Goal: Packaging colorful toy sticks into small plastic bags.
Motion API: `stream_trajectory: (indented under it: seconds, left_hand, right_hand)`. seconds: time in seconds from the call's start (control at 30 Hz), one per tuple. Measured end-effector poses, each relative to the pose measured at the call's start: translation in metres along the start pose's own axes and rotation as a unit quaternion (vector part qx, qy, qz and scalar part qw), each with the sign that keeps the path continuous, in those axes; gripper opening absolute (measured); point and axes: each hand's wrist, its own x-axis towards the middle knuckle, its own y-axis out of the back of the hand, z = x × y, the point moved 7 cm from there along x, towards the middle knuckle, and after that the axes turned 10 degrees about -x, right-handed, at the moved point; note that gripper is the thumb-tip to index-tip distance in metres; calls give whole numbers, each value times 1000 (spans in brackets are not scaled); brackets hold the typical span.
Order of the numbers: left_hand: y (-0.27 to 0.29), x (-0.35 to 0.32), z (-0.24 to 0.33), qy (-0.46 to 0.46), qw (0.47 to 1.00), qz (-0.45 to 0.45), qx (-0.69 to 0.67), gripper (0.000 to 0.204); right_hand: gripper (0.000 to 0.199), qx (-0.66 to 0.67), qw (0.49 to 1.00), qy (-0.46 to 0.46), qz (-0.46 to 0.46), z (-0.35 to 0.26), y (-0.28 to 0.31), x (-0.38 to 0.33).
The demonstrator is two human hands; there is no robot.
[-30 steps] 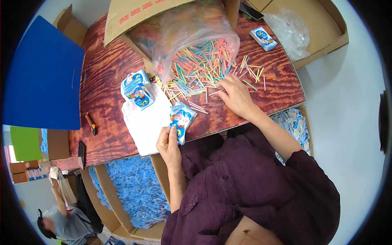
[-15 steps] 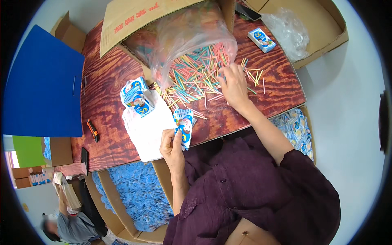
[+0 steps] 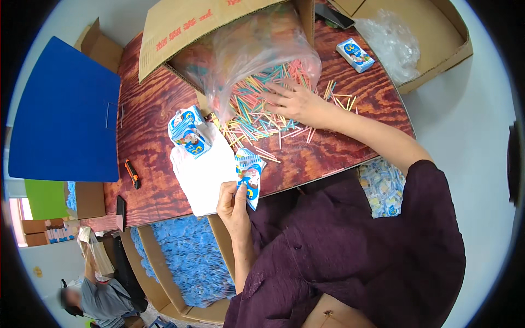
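Observation:
My left hand (image 3: 234, 208) pinches a small blue-and-white printed packet (image 3: 250, 174) between thumb and fingers at the near table edge. My right hand (image 3: 299, 105) reaches in from the right, its fingers spread and lying on a heap of thin coloured sticks (image 3: 254, 121) in pink, yellow and green-blue. The heap spills out of a clear plastic bag (image 3: 235, 65) in a tipped cardboard box (image 3: 180, 38). Left of the heap, more of these packets (image 3: 188, 134) lie on something white and flat (image 3: 202, 183).
On the wood-grain table (image 3: 150, 169) lie an orange-black cutter knife (image 3: 132, 174), a phone (image 3: 120, 213) and a small blue-and-white box (image 3: 355, 54). A blue panel (image 3: 65, 115) stands at left. Below sits a carton of blue packets (image 3: 191, 262). Another person (image 3: 106, 295) is at lower left.
My right hand has moved left across the sticks, and its fingers now lie flatter and more spread. My left hand still holds the packet, slightly more tilted. The whole view has shifted a little.

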Motion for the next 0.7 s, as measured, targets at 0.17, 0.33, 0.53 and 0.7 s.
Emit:
stream_trajectory:
  seconds: [0.17,0.33,0.53,0.7]
  left_hand:
    - [-3,-5,-1,-11,1000,4,23,3]
    - [-18,-7,9,-23,998,2,65,6]
    - [-36,-1,8,12,992,-22,127,5]
    - [-59,-7,22,-38,984,-28,169,6]
  right_hand:
    - [29,46,998,43,-1,0,-18,8]
    - [32,164,986,-20,36,23,-3,16]
    - [31,327,915,-130,-199,49,-28,54]
    - [23,254,960,-112,-43,57,-45,55]
